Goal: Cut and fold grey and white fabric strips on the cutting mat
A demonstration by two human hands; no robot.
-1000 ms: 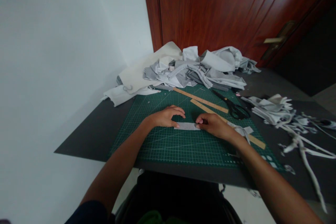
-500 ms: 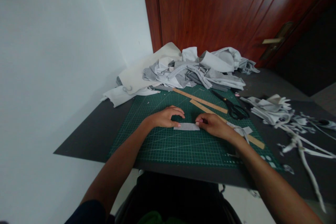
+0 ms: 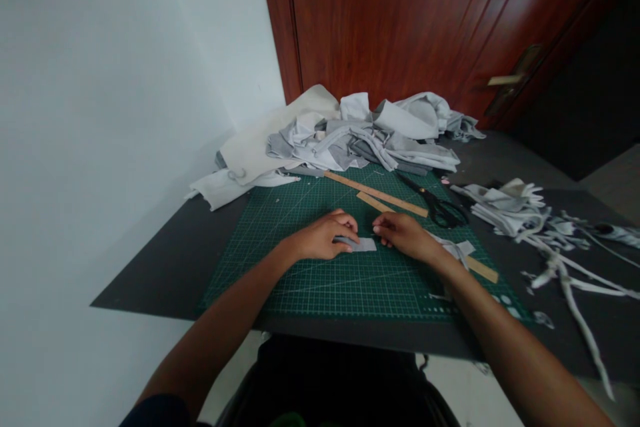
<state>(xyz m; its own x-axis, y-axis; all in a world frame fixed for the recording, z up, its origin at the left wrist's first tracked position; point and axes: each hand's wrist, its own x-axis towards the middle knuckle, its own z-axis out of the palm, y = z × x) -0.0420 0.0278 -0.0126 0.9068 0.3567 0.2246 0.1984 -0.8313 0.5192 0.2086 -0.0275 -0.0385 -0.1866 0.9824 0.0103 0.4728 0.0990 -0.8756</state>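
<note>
A small grey fabric strip [image 3: 361,244] lies on the green cutting mat [image 3: 310,273]. My left hand [image 3: 327,236] rests over the strip's left end, fingers curled and pinching it. My right hand [image 3: 405,233] sits just right of the strip, fingers curled with the tips at its right edge. Whether the right hand grips the strip is unclear. Both forearms reach in from the bottom of the view.
Two wooden rulers [image 3: 375,192] and black scissors [image 3: 440,209] lie behind my hands. A heap of grey and white fabric [image 3: 350,137] covers the mat's far end. Cut strips and scraps [image 3: 540,227] lie to the right on the dark table [image 3: 165,260]. Behind stands a wooden door [image 3: 400,20].
My left hand has slid right over the strip, so less of the strip shows. The gap between my hands has narrowed. The view has shifted slightly.
</note>
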